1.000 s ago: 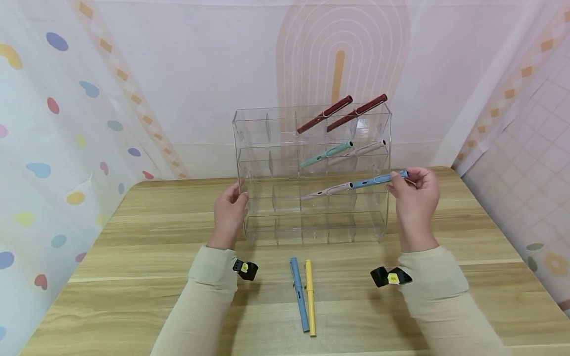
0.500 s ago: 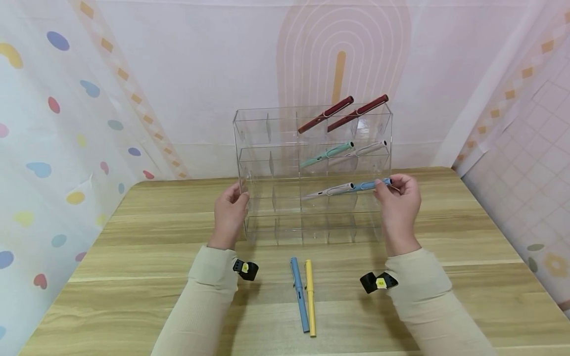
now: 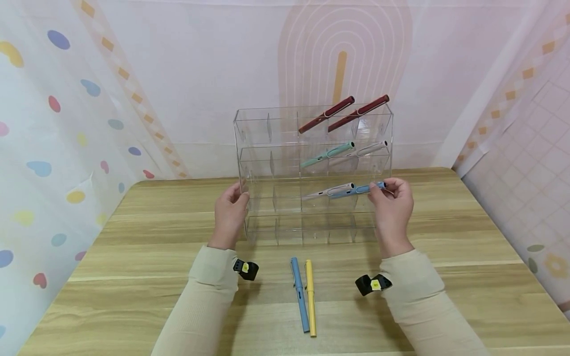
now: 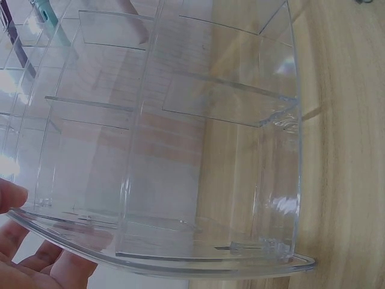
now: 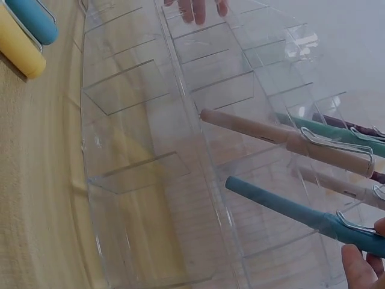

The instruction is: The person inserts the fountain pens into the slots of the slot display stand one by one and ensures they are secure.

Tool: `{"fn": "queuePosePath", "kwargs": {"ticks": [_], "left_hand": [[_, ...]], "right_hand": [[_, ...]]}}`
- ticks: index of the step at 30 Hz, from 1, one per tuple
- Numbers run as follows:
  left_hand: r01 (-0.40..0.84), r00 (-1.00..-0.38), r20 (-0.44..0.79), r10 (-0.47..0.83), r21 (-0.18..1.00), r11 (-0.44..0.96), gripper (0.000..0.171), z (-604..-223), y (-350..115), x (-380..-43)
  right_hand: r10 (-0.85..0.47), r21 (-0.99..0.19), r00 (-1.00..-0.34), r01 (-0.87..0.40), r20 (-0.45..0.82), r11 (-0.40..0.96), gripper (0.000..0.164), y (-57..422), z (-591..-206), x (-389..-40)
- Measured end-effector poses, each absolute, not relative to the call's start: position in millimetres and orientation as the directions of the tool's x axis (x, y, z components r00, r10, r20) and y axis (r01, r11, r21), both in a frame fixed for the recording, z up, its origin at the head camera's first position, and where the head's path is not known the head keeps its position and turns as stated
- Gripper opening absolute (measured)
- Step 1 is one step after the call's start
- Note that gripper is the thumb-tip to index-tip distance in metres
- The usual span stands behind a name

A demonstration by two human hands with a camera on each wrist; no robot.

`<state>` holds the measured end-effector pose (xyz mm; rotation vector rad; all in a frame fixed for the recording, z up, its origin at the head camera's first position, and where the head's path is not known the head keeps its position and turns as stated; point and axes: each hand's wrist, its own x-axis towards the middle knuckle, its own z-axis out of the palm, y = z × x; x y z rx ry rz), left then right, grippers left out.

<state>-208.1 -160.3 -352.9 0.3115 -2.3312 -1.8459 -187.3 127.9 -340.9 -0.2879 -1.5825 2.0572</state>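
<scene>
My right hand (image 3: 393, 210) pinches the capped end of a blue pen (image 3: 362, 189), which slants into the third tier of a clear acrylic rack (image 3: 285, 180). In the right wrist view the blue pen (image 5: 277, 208) lies beside a pale pinkish pen (image 5: 264, 133) in the same tier. My left hand (image 3: 229, 212) grips the rack's left side panel, thumb in front and fingers behind, as the left wrist view also shows at the panel edge (image 4: 66, 241). Above, a mint pen (image 3: 327, 154) and another pale pen (image 3: 362, 149) rest in the second tier. Two dark red pens (image 3: 325, 114) lean in the top tier.
On the wooden table (image 3: 147, 237), a second blue pen (image 3: 300, 294) and a yellow pen (image 3: 310, 299) lie side by side in front of the rack. A patterned cloth backdrop (image 3: 200, 74) hangs right behind the rack and along both sides.
My right hand has moved left and slightly down, bringing the blue pen from the rack's right edge into the third tier beside the pale pen. The left hand keeps its hold.
</scene>
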Motion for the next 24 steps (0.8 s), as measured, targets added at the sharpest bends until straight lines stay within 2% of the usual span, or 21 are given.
{"fn": "queuePosePath", "kwargs": {"ticks": [13,18,24], "left_hand": [[-0.067,-0.968,-0.009,-0.250,0.972,0.225,0.040,-354,-161,-207],[-0.073,-0.968,-0.016,-0.250,0.973,0.219,0.040,-355,-162,-207],[-0.052,-0.966,0.005,-0.257,0.976,0.212,0.040,-353,-160,-207]], "right_hand": [[0.519,-0.948,-0.839,-0.279,0.163,-0.153,0.026,127,-345,-189],[0.482,-0.963,-0.859,-0.249,0.171,-0.102,0.028,131,-343,-180],[0.484,-0.960,-0.847,-0.276,0.222,-0.043,0.035,138,-345,-166]]}}
